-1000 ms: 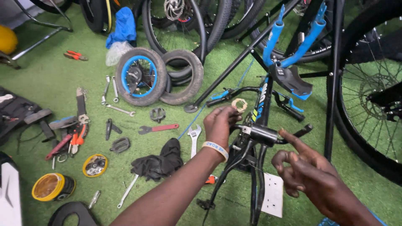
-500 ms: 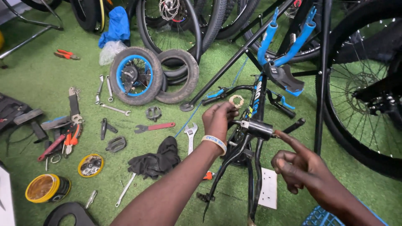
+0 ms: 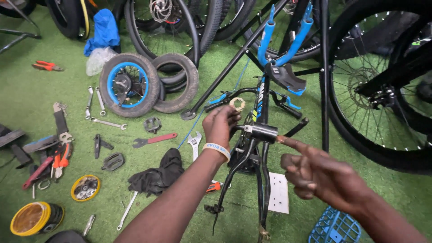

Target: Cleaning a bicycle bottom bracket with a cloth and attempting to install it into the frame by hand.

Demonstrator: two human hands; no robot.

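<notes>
— Head view: what is gripped by the left hand [image 3: 219,124]?
— 1 end of the silver metal bottom-bracket shell [image 3: 259,132] on the upturned black-and-blue bicycle frame [image 3: 260,96] is clasped by curled fingers; its other end is touched by the right hand [image 3: 320,173], forefinger extended, remaining fingers folded.

The glossy black painted metal bicycle frame [image 3: 263,103] carries a bare, dull silver metal bottom-bracket shell [image 3: 260,132]. Around it lies rough, matt green artificial turf [image 3: 27,90]. The small matt black rubber tyre on a shiny blue rim [image 3: 129,84] looks ribbed, the crumpled black cloth [image 3: 157,175] soft, the loose silver metal spanner [image 3: 108,123] smooth and bright, and the blue plastic mesh basket [image 3: 334,227] slightly glossy
</notes>
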